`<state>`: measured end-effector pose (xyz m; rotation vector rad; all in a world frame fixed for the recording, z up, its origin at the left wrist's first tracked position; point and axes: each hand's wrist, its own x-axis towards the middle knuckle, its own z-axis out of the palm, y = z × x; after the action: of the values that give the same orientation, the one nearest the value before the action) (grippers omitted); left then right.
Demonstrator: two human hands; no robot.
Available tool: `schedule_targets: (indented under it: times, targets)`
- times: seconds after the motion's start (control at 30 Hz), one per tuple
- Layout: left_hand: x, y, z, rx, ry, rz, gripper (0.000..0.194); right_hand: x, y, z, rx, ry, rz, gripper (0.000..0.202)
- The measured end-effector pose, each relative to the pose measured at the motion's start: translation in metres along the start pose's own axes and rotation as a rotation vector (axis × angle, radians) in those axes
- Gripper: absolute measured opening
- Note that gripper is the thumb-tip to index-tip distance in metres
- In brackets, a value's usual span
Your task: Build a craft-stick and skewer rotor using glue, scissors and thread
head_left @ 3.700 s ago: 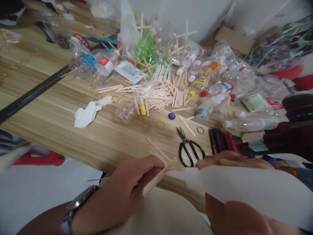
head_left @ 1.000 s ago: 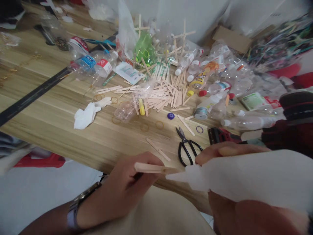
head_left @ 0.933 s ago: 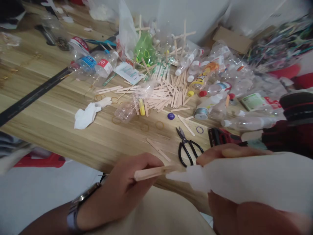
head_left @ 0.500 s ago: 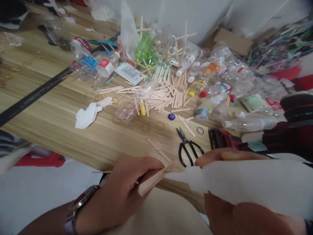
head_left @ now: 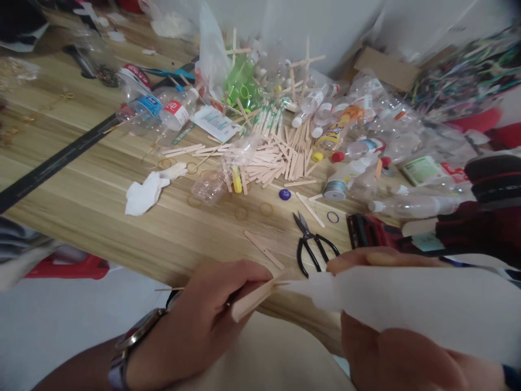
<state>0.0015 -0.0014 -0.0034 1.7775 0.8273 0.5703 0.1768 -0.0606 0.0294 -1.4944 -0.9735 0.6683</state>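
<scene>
Wooden craft sticks [head_left: 253,300], seemingly stacked together, are pinched in my left hand [head_left: 203,317] near the front edge of the table. A thin wooden skewer [head_left: 169,289] pokes out behind that hand. My right hand [head_left: 399,353] is wrapped round a white glue bottle [head_left: 423,301] lying sideways, its narrow nozzle pointing left. The nozzle tip meets or nearly meets the sticks; I cannot tell whether it touches. Just beyond the nozzle lie black-handled scissors [head_left: 310,241] with blades slightly apart. A loose craft stick [head_left: 264,250] rests left of them.
A heap of craft sticks [head_left: 272,163] covers the middle of the table, with plastic bottles [head_left: 399,136] behind and right. A red and black power tool [head_left: 407,233] lies at right. Crumpled white tissue [head_left: 144,193], a purple bottle cap [head_left: 285,194] and rubber bands [head_left: 266,208] are scattered about.
The glue bottle's nozzle has shifted very slightly right along the sticks. Both hands keep almost the same pose and hold, and the things on the table stay put.
</scene>
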Motion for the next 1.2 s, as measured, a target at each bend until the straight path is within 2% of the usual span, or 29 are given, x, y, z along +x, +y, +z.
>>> schedule_targets:
  times: [0.1,0.23,0.33,0.43,0.5,0.6,0.77,0.9,1.03,1.2]
  targets:
    - [0.001,0.001,-0.001,-0.005,-0.021,-0.017,0.019,0.001,-0.002,0.0,0.005,0.155,-0.109,0.04]
    - [0.002,0.004,-0.001,-0.029,-0.032,-0.031,0.017,0.003,-0.004,-0.002,-0.08,-0.036,-0.054,0.045]
    - [0.002,0.004,-0.002,-0.039,-0.056,-0.049,0.017,0.003,-0.003,-0.005,-0.039,0.102,-0.09,0.044]
    - [0.001,0.002,-0.001,-0.058,-0.065,-0.06,0.019,0.003,0.0,-0.009,-0.134,0.008,-0.076,0.047]
    - [0.0,0.0,0.0,-0.075,-0.064,-0.067,0.02,0.005,0.004,-0.01,-0.156,-0.009,-0.099,0.048]
    - [0.0,-0.001,0.001,-0.098,-0.051,-0.052,0.022,0.007,0.012,-0.009,-0.01,0.037,-0.08,0.045]
    - [0.003,0.0,0.001,-0.115,-0.021,-0.075,0.03,0.017,0.02,-0.006,0.288,0.081,0.046,0.026]
    - [0.006,0.002,-0.002,-0.086,-0.044,-0.102,0.033,0.029,0.031,-0.015,0.557,0.107,0.198,0.029]
    - [0.008,0.0,-0.005,-0.092,-0.078,-0.189,0.035,0.037,0.048,-0.033,0.627,0.114,0.214,0.023]
    - [0.012,-0.008,-0.007,-0.085,-0.083,-0.298,0.04,0.03,0.075,-0.047,0.662,0.113,0.344,0.021]
